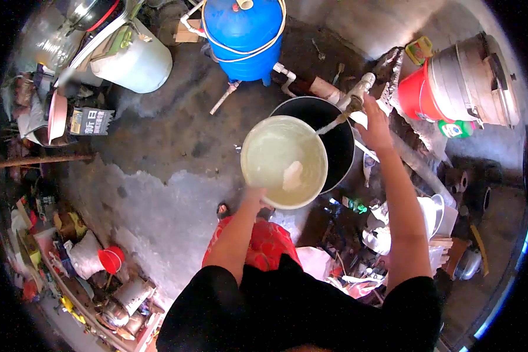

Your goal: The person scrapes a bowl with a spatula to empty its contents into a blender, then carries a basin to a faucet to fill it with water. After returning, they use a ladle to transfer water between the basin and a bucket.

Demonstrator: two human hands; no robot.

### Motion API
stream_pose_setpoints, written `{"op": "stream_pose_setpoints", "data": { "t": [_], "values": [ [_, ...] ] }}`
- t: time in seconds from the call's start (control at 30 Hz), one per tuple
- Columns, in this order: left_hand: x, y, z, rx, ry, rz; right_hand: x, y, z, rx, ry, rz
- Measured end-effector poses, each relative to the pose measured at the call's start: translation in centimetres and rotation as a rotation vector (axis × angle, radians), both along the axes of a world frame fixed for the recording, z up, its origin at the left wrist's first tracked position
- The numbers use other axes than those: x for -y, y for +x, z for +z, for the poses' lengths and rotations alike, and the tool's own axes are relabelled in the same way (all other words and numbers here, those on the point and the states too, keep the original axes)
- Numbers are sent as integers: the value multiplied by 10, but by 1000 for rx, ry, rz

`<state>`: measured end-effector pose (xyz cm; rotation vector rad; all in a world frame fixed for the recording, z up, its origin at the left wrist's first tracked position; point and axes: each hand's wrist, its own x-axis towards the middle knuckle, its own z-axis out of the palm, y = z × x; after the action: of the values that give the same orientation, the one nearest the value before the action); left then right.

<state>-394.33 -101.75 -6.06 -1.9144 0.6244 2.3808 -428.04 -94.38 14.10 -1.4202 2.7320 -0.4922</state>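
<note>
A pale round basin [258,138] is tilted toward me over a large black tub [340,155], covering part of the tub's opening. Inside the basin lies a whitish patch [292,176]. My left hand [256,198] grips the basin's near-left rim, its fingers partly hidden and blurred. At the end of a white pipe is a tap [354,105], its spout pointing down-left to the basin's right rim. My right hand [375,126] is at the tap, with fingers closed about its right side.
A blue tank [243,35] with a hose around it stands beyond the tub. Right of the tap are a red bucket [413,91] and a metal pot [466,82]. A white bucket [141,64] stands upper left. A green bottle [353,205] lies by the tub.
</note>
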Motion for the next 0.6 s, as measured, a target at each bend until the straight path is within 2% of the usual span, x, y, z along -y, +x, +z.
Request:
{"op": "stream_pose_setpoints", "data": {
  "t": [0.03,0.1,0.17,0.2,0.23,0.3,0.43,0.5,0.57,0.6],
  "values": [
    [2,0,5,-1,-5,2,-5,9,-1,-163,-144,-29],
    [1,7,9,-125,-5,55,-22,23,-6,-111,-218,-50],
    [-9,17,-39,-195,-24,98,-48,51,-11,-60,-297,-140],
    [-15,22,-55,-268,-41,141,-61,67,-18,29,-250,-157],
    [-14,21,-49,-266,-38,137,-76,82,-28,116,-204,-174],
    [-8,11,-31,-156,-21,95,-109,110,-56,212,-237,-39],
    [-12,12,-52,-174,-133,80,-176,171,-98,664,170,-116],
    [-9,12,-48,-225,-94,97,-215,197,-129,730,308,-79],
    [-9,12,-55,-193,-95,82,-221,212,-123,861,698,-12],
    [-9,10,-58,-173,-90,47,-237,220,-136,864,703,18]
  ]
}}
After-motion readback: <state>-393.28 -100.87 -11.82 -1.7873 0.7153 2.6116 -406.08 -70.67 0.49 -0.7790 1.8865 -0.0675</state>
